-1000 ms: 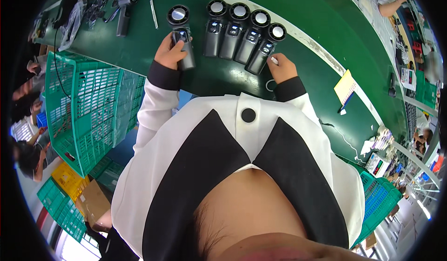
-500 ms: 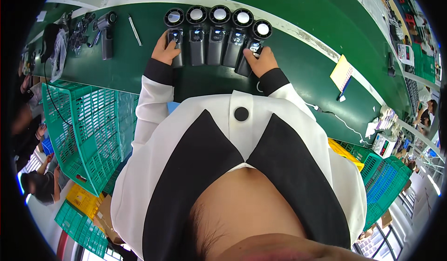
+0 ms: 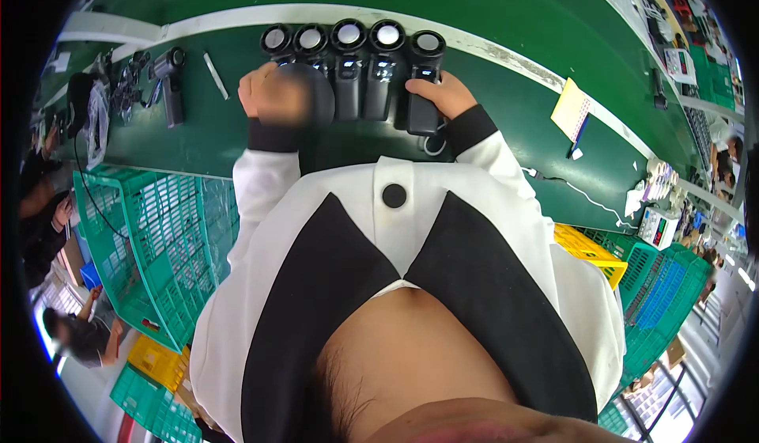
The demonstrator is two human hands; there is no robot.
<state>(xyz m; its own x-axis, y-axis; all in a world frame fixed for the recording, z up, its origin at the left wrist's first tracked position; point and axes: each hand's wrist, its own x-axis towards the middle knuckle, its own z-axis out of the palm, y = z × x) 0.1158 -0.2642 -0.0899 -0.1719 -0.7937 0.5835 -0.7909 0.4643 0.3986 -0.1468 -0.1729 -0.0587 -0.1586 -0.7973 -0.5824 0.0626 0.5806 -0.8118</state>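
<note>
Several dark handheld fans (image 3: 349, 87) lie in a row, round heads away from me and small displays lit on some handles. At the row's right end, my right hand (image 3: 449, 95) is closed around the handle of the rightmost handheld fan (image 3: 423, 116), its thumb across the front. A thin loop (image 3: 432, 144) shows below that handle. My left hand (image 3: 267, 95) is at the leftmost handheld fan (image 3: 275, 39), its fingers curled at the handle just under the head. A round blur covers its thumb side and parts of the two left handles.
On the green table (image 3: 213, 138) lie another dark handheld device (image 3: 171, 99), a white pen (image 3: 215, 76), cables, and a yellow notepad (image 3: 571, 111) with a blue pen (image 3: 579, 142). Green crates (image 3: 150, 245) stand at left; a yellow crate (image 3: 589, 253) and more green ones stand at right.
The rightmost fan has turned straighter and come a little nearer me in my right hand. My left hand has shifted further over the leftmost fan's handle. The whole view has shifted slightly.
</note>
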